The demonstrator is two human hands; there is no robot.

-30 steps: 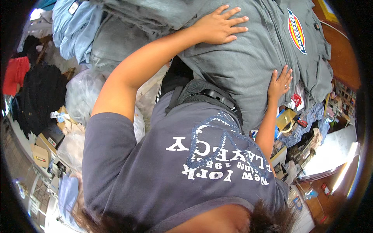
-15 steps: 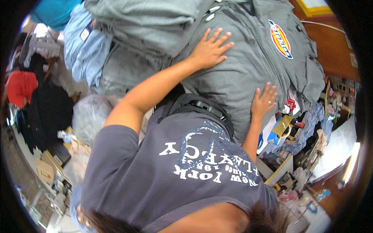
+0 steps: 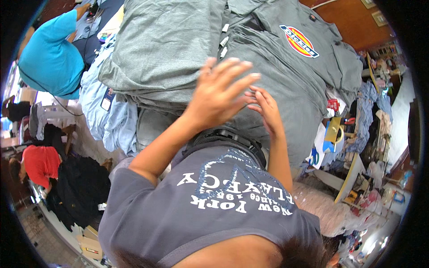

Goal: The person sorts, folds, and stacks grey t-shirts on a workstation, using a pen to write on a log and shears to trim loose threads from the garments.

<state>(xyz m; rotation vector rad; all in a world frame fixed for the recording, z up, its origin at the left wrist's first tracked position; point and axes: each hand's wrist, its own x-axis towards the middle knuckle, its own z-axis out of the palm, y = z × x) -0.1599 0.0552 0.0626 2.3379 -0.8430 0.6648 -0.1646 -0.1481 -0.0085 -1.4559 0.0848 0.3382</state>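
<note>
A grey shirt (image 3: 290,85) with an oval red, yellow and blue badge lies spread in front of me. My left hand (image 3: 219,91) is lifted above its near left part, fingers spread and slightly blurred, with nothing in it. Close beside it is my right hand (image 3: 267,109), its fingers apart and empty; whether the two hands touch, I cannot tell. To the left of the shirt rises a thick stack of folded grey garments (image 3: 167,42). Small white tags (image 3: 224,41) show along the line between stack and shirt.
Light blue garments (image 3: 109,118) with a hang tag lie at the left. Beyond them a person in a turquoise shirt (image 3: 51,53) bends over. Another person in red (image 3: 41,165) is farther left by black cloth (image 3: 80,190). Blue-handled scissors (image 3: 314,156) and tape lie to the right.
Both hands have lifted off the grey shirt and come together nearer my body. The view has shifted, bringing more of the folded stack and the person in turquoise into sight.
</note>
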